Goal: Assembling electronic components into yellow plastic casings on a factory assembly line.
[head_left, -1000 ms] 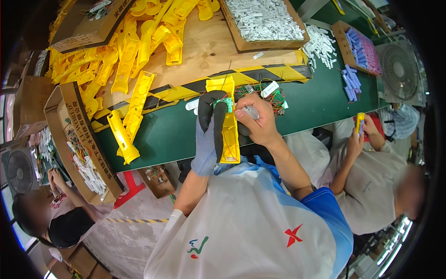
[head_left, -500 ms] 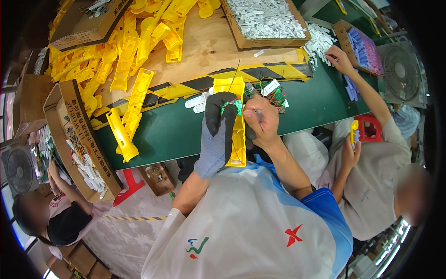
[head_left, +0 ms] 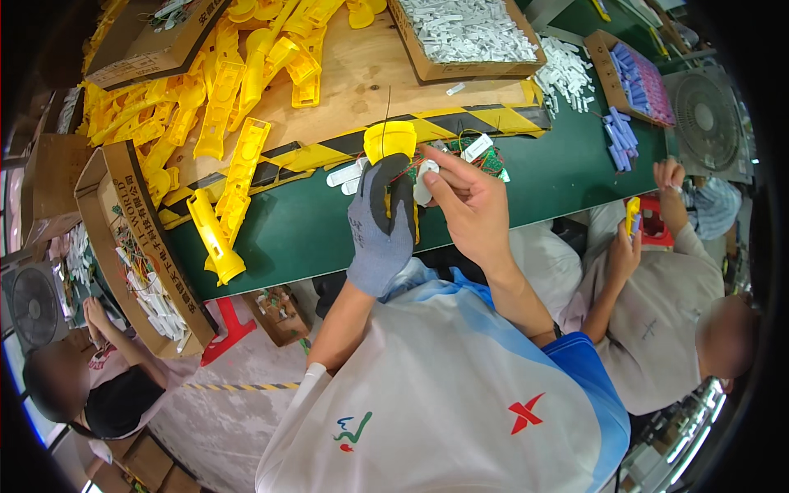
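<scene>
My left hand (head_left: pixel 383 218), in a grey glove with black fingers, is closed around a yellow plastic housing (head_left: pixel 389 140), hiding most of its middle. A thin dark wire stands up from the housing's far end, and red wire shows by the glove's fingers. Bare, my right hand (head_left: pixel 472 205) is just to the right, its index finger stretched toward the housing. Its thumb presses a small white oval plastic piece (head_left: pixel 424 182) against the curled fingers. Beyond the hands lie white plastic pieces (head_left: pixel 345 175) and green circuit boards (head_left: pixel 493 162) with red wires.
Yellow housings (head_left: pixel 243 177) are heaped at the left. Cartons hold white parts (head_left: pixel 468 33), wired white parts (head_left: pixel 156 300) and purple cylindrical cells (head_left: pixel 637 78). More cells (head_left: pixel 620 140) lie loose on the green table. At the right a co-worker holds a yellow part (head_left: pixel 632 215); another person sits left.
My left hand has tilted the yellow housing, so its long open side no longer shows. The white oval piece now shows at my right hand. The co-worker's far hand has drawn back from the white parts.
</scene>
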Tool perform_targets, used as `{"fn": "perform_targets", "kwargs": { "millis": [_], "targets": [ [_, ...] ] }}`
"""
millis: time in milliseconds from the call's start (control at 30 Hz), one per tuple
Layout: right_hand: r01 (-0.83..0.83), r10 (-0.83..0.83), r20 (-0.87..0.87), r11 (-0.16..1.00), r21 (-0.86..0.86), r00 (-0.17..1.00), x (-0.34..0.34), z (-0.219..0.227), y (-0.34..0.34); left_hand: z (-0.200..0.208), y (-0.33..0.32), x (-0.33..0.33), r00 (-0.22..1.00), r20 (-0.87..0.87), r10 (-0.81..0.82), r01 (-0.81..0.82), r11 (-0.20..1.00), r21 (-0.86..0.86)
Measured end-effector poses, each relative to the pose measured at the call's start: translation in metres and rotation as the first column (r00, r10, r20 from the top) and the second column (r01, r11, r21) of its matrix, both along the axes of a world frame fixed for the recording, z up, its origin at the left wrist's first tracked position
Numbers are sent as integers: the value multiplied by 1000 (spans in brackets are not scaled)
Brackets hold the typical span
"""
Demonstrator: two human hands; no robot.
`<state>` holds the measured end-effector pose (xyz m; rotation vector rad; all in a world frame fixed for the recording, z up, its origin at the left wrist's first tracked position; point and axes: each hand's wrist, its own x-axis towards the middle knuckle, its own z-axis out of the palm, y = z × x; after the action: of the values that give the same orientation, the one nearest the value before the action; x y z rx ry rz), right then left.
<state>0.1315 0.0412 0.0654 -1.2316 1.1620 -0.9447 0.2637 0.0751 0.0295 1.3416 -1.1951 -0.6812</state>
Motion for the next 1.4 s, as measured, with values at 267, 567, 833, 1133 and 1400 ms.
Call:
{"fn": "perform_targets", "kwargs": {
  "millis": [267,567,833,1133,1400],
  "targets": [
    [52,-101,-258,981,-188,961,10,-6,-2,-17,3,2,996,82,27,-21,997,-78],
    [-285,289,-183,957,51,940,-5,-4,-11,-18,4,13,974,222,-44,58,997,-58],
    [-290,271,113,932,218,956,-18,4,-16,2,7,11,992,30,-121,120,992,36],
    [-171,174,9,977,-125,985,-16,-18,-4,14,4,7,993,12,-115,115,992,56],
    [-124,94,392,991,52,915,-25,-37,6,10,9,-8,984,123,-128,119,990,76]
  ]
}}
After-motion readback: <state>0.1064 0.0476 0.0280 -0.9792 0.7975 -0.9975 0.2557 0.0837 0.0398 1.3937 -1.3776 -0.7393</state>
